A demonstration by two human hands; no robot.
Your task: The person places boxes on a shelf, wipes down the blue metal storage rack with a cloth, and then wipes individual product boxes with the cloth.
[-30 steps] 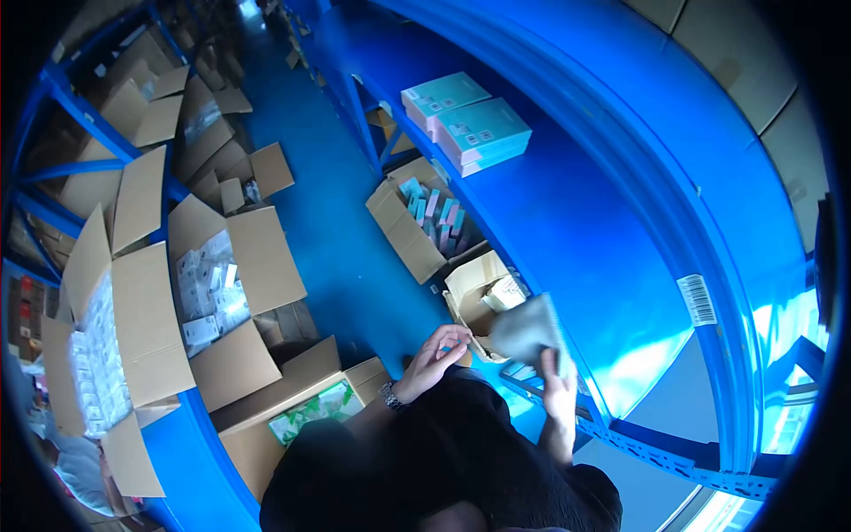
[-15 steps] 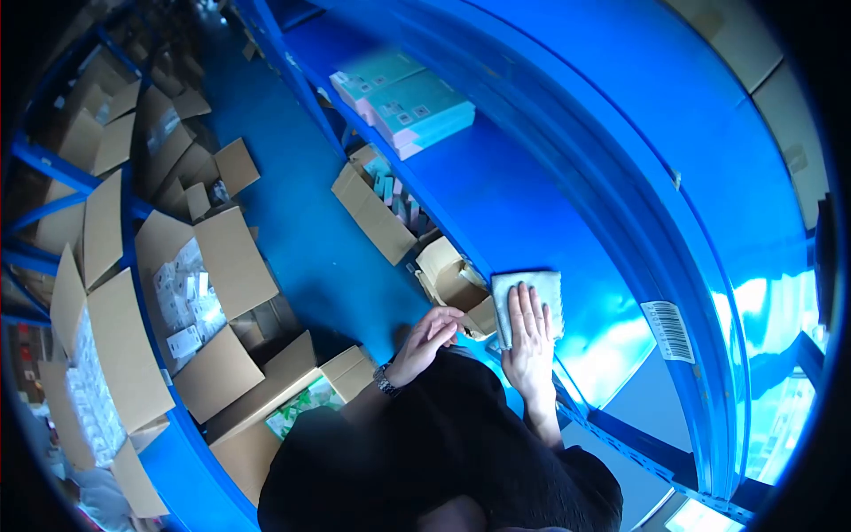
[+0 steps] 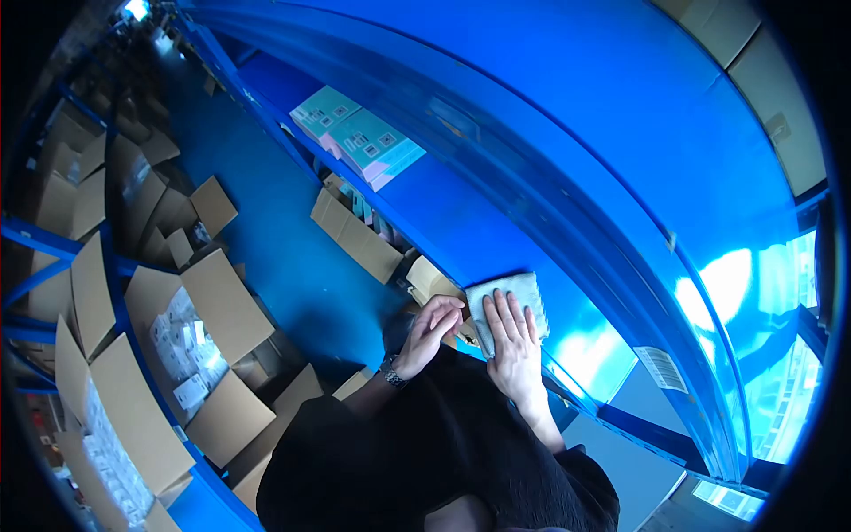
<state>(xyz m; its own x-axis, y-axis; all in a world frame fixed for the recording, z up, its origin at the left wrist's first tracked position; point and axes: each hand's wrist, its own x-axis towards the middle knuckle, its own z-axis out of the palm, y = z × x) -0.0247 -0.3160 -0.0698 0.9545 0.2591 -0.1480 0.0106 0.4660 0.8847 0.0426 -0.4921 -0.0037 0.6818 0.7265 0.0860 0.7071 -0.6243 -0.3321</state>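
My right hand (image 3: 510,330) lies flat on a folded pale grey cloth (image 3: 480,297), its fingers stretched out over the top. The cloth rests at the front edge of a blue metal shelf (image 3: 479,217). To its left, my left hand (image 3: 430,335) hovers beside the shelf edge with fingers loosely bent and apart, holding nothing I can see. A metal-banded watch (image 3: 392,371) is on that wrist. Just beyond my left hand, an open cardboard box (image 3: 427,278) stands below the shelf edge, partly hidden by the hands and cloth.
Mint-green and pink boxes (image 3: 359,137) sit farther along the shelf. Below them is an open carton (image 3: 355,235) of small packs. Across the blue aisle floor (image 3: 292,248), racks hold open cartons (image 3: 226,301) with white packets. A barcode label (image 3: 660,368) marks the blue beam at right.
The view has turned, so the shelf and boxes shift leftward in the picture. My right hand stays flat on the cloth. My left hand's fingers have shifted slightly, and the hands appear closer together.
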